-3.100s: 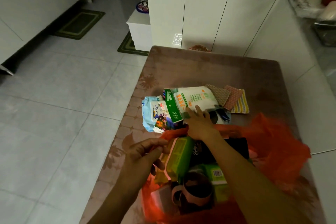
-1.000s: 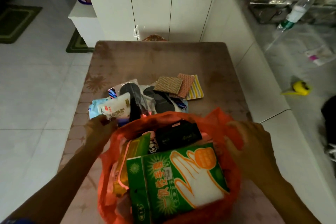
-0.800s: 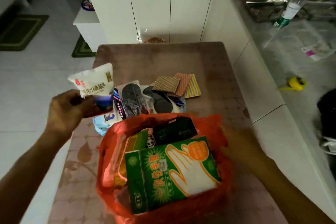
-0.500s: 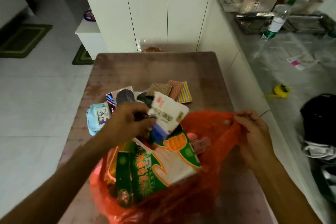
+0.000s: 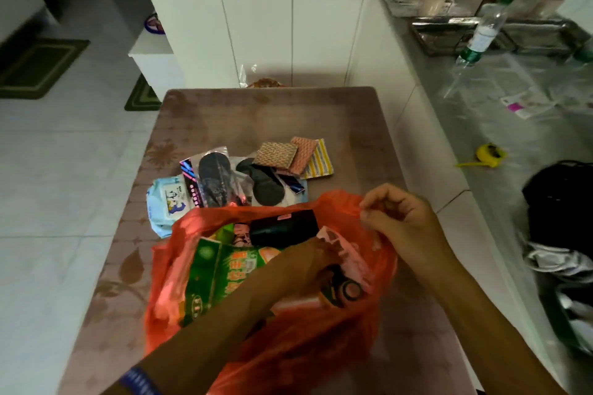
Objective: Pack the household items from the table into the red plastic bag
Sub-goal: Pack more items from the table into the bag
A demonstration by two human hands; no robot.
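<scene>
The red plastic bag (image 5: 321, 349) stands open on the brown table (image 5: 256, 112) near its front edge. Inside show a green glove box (image 5: 215, 269), a black pack (image 5: 282, 228) and a pink item (image 5: 345, 255). My left hand (image 5: 298, 266) reaches down into the bag, its fingers buried among the items. My right hand (image 5: 401, 224) pinches the bag's far right rim and holds it up. Behind the bag lie a blue wipes pack (image 5: 165, 202), two packs of black insoles (image 5: 215, 179) and a few woven cloths (image 5: 279, 154).
White cabinets (image 5: 256, 32) stand past the table's far edge. To the right runs a grey counter with a plastic bottle (image 5: 481, 32), a yellow tape measure (image 5: 487, 154) and a black bag (image 5: 561, 202). Tiled floor lies to the left.
My left hand lifted a white packet off the table, carried it over the bag and went down inside; the packet is out of sight. My right hand kept hold of the rim.
</scene>
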